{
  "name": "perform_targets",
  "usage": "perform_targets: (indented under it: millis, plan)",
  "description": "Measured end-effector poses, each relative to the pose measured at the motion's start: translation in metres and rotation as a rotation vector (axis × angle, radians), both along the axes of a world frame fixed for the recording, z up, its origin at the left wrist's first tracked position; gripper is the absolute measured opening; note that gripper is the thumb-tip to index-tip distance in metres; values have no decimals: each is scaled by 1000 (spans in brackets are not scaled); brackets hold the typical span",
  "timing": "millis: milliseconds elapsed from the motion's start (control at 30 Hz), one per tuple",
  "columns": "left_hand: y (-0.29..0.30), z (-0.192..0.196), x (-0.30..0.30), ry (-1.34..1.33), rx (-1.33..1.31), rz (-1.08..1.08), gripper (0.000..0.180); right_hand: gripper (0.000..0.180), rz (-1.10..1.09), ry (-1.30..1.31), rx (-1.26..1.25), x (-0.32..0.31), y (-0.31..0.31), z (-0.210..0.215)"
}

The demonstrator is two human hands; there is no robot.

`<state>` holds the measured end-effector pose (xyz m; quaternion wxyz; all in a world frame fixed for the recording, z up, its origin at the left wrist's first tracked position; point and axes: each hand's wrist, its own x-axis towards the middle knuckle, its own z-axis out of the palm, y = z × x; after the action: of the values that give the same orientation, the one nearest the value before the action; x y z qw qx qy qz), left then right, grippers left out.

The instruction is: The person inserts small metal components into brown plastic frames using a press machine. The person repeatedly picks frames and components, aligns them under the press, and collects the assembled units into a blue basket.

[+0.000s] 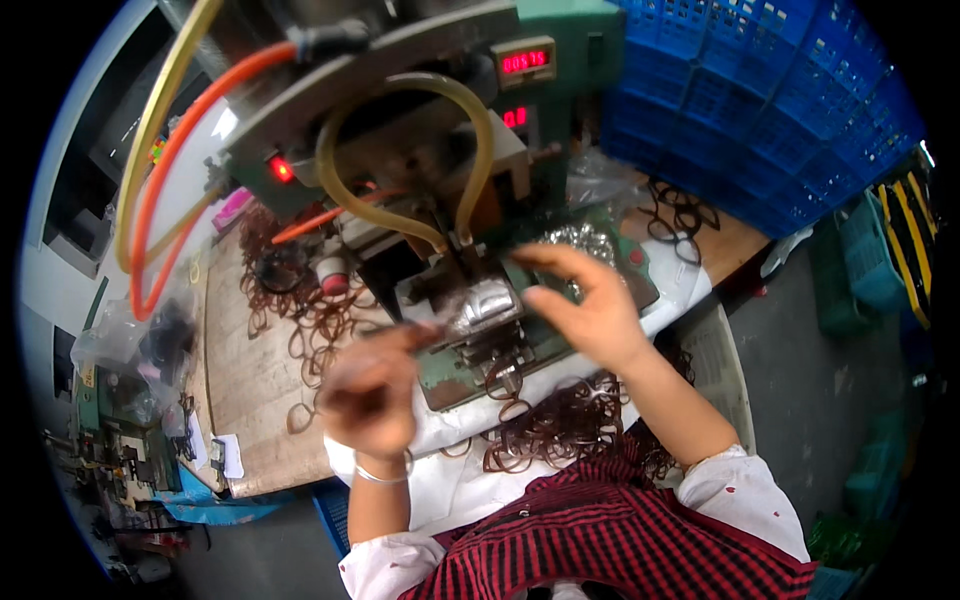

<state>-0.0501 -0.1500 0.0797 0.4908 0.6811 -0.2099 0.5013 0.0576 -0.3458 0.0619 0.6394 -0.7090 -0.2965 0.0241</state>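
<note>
A green bench press (560,40) with a metal fixture (485,305) stands in front of me. My left hand (375,395) is smeared by motion at the fixture's left side, its fingers reaching toward it; whether it holds anything is not visible. On the fixture's right, my right hand (595,310) has thumb and fingers apart, with nothing visible between them. Below the fixture hangs a brown rim-shaped piece (507,382), like part of a spectacle frame. A heap of similar brown frames (555,425) lies on the white cloth (435,435) close to my body.
More brown frames (310,335) spread over the wooden table (240,400) at left. Small shiny metal parts (590,243) are piled right of the fixture. A red-and-white round container (332,275) stands left. Blue crates (740,110) rise at right; an orange hose (150,250) loops at left.
</note>
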Motion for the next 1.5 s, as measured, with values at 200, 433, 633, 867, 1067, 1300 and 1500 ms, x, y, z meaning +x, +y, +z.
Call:
perform_targets:
  millis: [200, 433, 633, 867, 1067, 1300, 1500]
  plan:
    - [-15, -6, 6, -8, 808, 160, 24, 18, -547, -552, -620, 56, -46, -91]
    - [-26, -13, 13, -44, 769, 167, 26, 9, -618, -498, -455, 72, -33, -81]
    - [-25, -23, 6, 55, 704, 144, 32, 9, -430, -641, -506, 97, 20, -84]
    - [24, -64, -80, 310, 607, 564, 32, 17, -434, -459, -482, 60, -18, -85]
    - [97, -47, -86, 387, 319, 994, 12, 19, -465, 278, 314, 65, -54, -108]
    - [132, -98, 14, 763, 942, 963, 21, 15, -363, 155, 181, 67, 0, -91]
    - [164, -146, 24, 818, 581, 758, 18, 15, -403, 104, -50, 43, -51, -88]
